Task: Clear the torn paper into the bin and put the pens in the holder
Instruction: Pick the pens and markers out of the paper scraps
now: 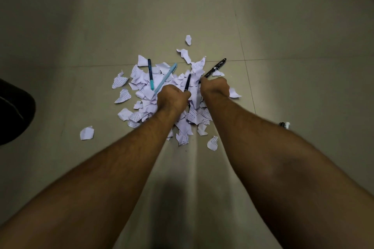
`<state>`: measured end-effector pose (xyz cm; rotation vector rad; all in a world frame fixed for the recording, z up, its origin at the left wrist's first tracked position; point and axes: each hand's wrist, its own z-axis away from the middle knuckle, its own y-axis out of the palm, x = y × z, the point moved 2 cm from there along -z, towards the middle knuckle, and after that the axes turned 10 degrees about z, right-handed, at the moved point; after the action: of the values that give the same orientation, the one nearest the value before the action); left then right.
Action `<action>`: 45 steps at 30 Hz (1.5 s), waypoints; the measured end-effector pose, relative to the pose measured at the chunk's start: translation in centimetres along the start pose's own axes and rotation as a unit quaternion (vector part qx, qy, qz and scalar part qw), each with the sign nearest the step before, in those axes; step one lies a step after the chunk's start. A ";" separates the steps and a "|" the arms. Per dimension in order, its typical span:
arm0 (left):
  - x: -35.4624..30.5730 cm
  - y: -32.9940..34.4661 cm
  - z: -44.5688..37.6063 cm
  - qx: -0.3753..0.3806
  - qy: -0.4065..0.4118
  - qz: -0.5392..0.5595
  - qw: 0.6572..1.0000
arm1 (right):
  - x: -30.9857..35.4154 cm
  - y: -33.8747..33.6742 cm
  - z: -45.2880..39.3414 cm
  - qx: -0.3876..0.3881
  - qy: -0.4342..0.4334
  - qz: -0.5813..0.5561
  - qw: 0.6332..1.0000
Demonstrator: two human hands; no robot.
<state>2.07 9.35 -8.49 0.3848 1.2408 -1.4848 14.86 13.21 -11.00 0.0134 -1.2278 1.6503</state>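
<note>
STEP: pens being sorted out ahead of paper | LEFT: left hand [172,97] grip clamped on short black pen [187,83] | RIGHT: right hand [215,87] grip clamped on long black pen [215,67] | REMAINING: teal-tipped pen [150,74] and light-blue pen [166,80] lie atop torn paper [141,85] heaped on floor [283,36] | bin, holder not sighted.

Indoor room, tiled floor [263,26]

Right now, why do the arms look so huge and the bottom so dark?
Head view: the wide-angle lens stretches whatever is near, so the forearms balloon while the left hand and right hand look small. A shadow darkens the floor at the bottom, and the corners dim. The paper stays fairly sharp.
</note>
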 end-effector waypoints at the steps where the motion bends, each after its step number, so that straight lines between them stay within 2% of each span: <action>1: 0.1 0.0 -0.2 -0.002 -0.001 0.008 1.000 | 0.3 0.0 -0.1 0.003 0.001 -0.004 1.000; 13: 1.0 -0.6 -0.6 -0.034 -0.010 0.079 0.996 | 0.4 0.5 0.2 -0.006 -0.011 0.002 1.000; 17: 0.7 -0.9 -0.1 -0.026 -0.005 0.097 0.995 | -0.3 0.5 1.7 0.028 0.013 -0.075 0.997; 20: 0.4 -1.1 0.1 -0.026 -0.027 0.159 0.987 | -1.6 0.3 2.9 0.075 0.058 -0.196 0.976; 24: 0.1 -0.2 1.9 0.029 -0.112 0.256 0.960 | -4.6 -1.5 6.1 0.085 0.073 -0.286 0.952; 27: 0.2 1.5 3.7 0.087 -0.157 0.267 0.947 | -7.9 -3.2 7.7 0.021 0.046 -0.278 0.959; 29: 0.3 3.3 5.3 0.133 -0.169 0.246 0.945 | -10.5 -4.4 7.9 -0.029 0.049 -0.228 0.972; 32: 0.7 6.8 8.6 0.202 -0.156 0.221 0.941 | -14.2 -6.6 9.1 -0.064 0.090 -0.200 0.974; 39: 1.9 13.0 13.5 0.165 -0.026 0.055 0.984 | -20.2 -8.6 10.7 -0.097 0.174 -0.105 0.974; 42: 1.3 13.7 14.5 0.186 0.060 -0.092 0.976 | -21.0 -9.1 10.7 -0.124 0.164 -0.077 0.976; 45: 1.0 13.8 14.9 0.203 0.111 -0.160 0.960 | -20.8 -9.5 10.9 -0.164 0.139 -0.100 0.971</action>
<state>19.25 -1.46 -10.01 0.6613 1.2071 -2.0297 25.67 -9.68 -10.26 -0.2813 -1.2246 1.2137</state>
